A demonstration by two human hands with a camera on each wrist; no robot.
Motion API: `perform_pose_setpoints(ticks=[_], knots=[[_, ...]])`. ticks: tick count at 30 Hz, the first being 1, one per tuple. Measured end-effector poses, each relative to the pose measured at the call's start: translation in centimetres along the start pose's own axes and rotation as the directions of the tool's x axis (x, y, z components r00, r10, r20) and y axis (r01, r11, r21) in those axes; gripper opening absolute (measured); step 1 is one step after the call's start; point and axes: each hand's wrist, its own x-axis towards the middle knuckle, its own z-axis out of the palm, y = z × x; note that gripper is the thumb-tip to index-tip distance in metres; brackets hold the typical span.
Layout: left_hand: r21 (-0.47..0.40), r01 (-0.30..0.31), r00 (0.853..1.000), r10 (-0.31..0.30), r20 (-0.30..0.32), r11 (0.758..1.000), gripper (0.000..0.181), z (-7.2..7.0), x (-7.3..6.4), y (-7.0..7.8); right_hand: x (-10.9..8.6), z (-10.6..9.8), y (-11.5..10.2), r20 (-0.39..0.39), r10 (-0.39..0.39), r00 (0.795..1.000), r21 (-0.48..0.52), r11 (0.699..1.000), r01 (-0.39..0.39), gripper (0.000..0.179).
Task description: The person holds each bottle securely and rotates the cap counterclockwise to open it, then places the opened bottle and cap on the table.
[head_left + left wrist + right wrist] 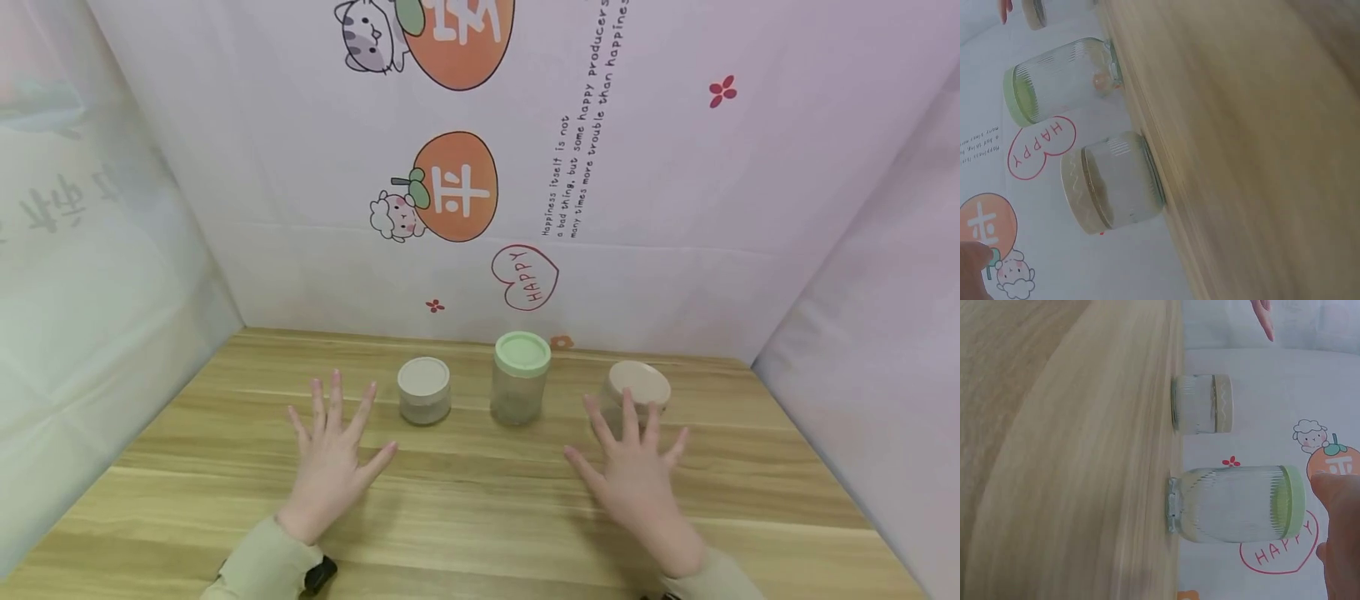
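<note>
Three lidded clear jars stand in a row near the back of the table. The short one on the left has a cream lid (423, 377); its ribbed glass body (1124, 181) shows in the left wrist view. In the middle is a taller jar with a green lid (522, 354), its glass (1235, 503) transparent. The right jar has a beige lid (639, 385), and fingers partly cover its body. My left hand (330, 471) is spread above the table, left of the short jar. My right hand (637, 475) is spread in front of the right jar. Neither hand holds anything.
The wood-grain table (480, 517) runs back to a white printed cloth (660, 167) behind the jars. White cloth walls (885, 333) close in the left and right sides. A dark wrist strap (320, 575) shows at the left sleeve.
</note>
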Motion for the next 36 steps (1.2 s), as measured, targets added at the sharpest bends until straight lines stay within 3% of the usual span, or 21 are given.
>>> perform_pose_setpoints(ticks=[7,10,17,23,30,36], knots=[[-0.151,0.026,0.999,-0.022,0.031,0.988,0.088,1.0,1.0,0.2,0.2,1.3,-0.5,-0.003,-0.032,0.999,0.042,0.999,0.032,0.07],[-0.226,0.071,0.996,-0.057,0.069,0.972,0.093,1.6,1.5,0.2,0.3,1.7,-0.7,-0.009,-0.05,0.999,0.058,0.997,0.05,0.069],[-0.412,0.199,0.978,-0.154,0.141,0.889,0.087,3.2,2.8,0.1,0.4,2.6,-1.3,-0.045,-0.09,0.995,0.061,0.994,0.093,0.066],[-0.514,0.229,0.972,-0.163,0.172,0.827,0.088,4.0,3.8,0.5,0.4,3.2,-1.6,-0.085,-0.132,0.988,0.064,0.988,0.138,0.064],[-0.606,0.215,0.976,-0.161,0.143,0.766,0.087,5.7,4.9,0.5,0.6,3.7,-1.9,-0.117,-0.173,0.978,0.07,0.981,0.182,0.062],[-0.653,0.249,0.968,-0.2,0.151,0.715,0.093,7.0,5.7,0.4,0.7,4.0,-2.3,-0.135,-0.199,0.971,0.062,0.976,0.209,0.059]])
